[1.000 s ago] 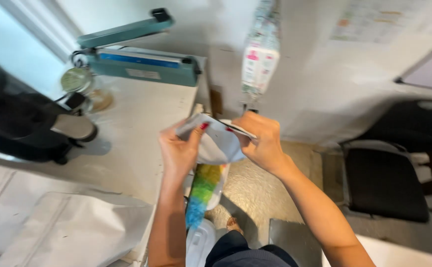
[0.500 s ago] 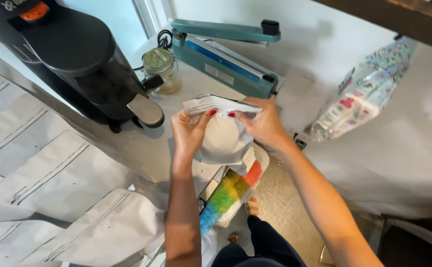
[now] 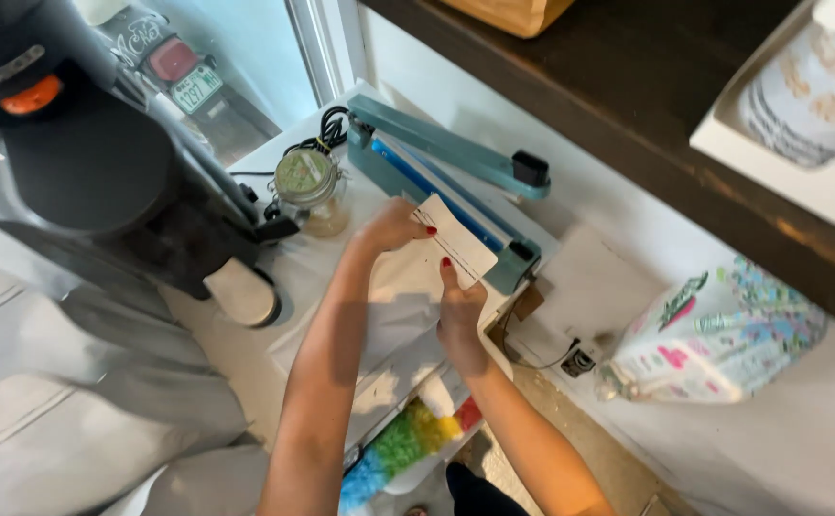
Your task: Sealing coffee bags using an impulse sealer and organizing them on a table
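Both hands hold a white pouch [image 3: 427, 263] at its top edge, right in front of the teal sealer [image 3: 441, 177]. The left hand [image 3: 390, 227] pinches the pouch's upper left corner, fingers curled over the edge. The right hand [image 3: 460, 308] grips the lower right side of the top flap, thumb pressed on the front face. The flap lies tilted against the sealer's blue bar, under its raised arm, and the pouch body hangs down toward the person over the counter [image 3: 245, 354] edge.

Just left of the sealer stands a glass jar [image 3: 308, 189] with a green lid, and a black cable coils behind it. Further left of the sealer sits a black grinder [image 3: 102, 182] with an orange mark on top and a pale chute at its base. More white pouches [image 3: 64, 420] lie flat on the counter, well left of and nearer than the sealer.

Below the sealer, off the counter edge, a rainbow duster [image 3: 403, 449] sits in a white bin. To the sealer's right a printed plastic bag [image 3: 714, 334] hangs against the wall, under a dark wooden shelf [image 3: 628, 105].
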